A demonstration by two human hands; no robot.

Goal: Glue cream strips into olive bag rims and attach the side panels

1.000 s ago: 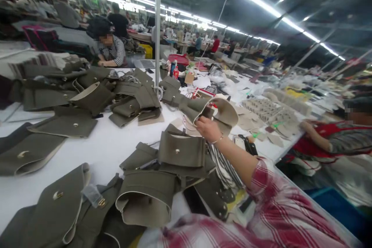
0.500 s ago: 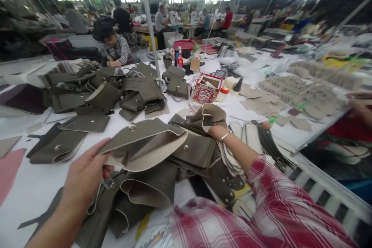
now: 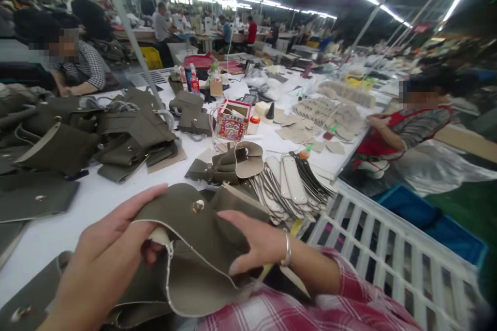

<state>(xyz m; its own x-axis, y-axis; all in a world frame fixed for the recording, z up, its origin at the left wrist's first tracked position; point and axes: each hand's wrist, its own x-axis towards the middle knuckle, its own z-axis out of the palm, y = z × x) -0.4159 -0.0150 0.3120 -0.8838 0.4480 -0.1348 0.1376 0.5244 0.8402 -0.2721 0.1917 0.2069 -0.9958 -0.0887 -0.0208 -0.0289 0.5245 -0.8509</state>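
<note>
Two hands work on one olive bag (image 3: 209, 238) at the bottom centre of the frame, its flap upward with a gold clasp (image 3: 198, 206) and its pale inside showing below. The left hand (image 3: 108, 248) pinches the bag's left edge between thumb and fingers. The right hand (image 3: 258, 240) lies against the bag's right side, thumb and fingers spread apart; a bracelet (image 3: 288, 248) circles that wrist.

More olive bags (image 3: 128, 134) lie heaped on the white bench (image 3: 93, 207) at the left. Just beyond the right hand, near the centre, sit pale straps (image 3: 297, 181), with dark straps (image 3: 305, 168) beside them. A red box (image 3: 233, 121) stands above centre. At the lower right is a white crate (image 3: 407, 227), with a blue bin (image 3: 411, 207) behind it. One co-worker in a checked sleeve (image 3: 93, 67) leans at the upper left; another, in a striped sleeve (image 3: 419, 126), sits at the right.
</note>
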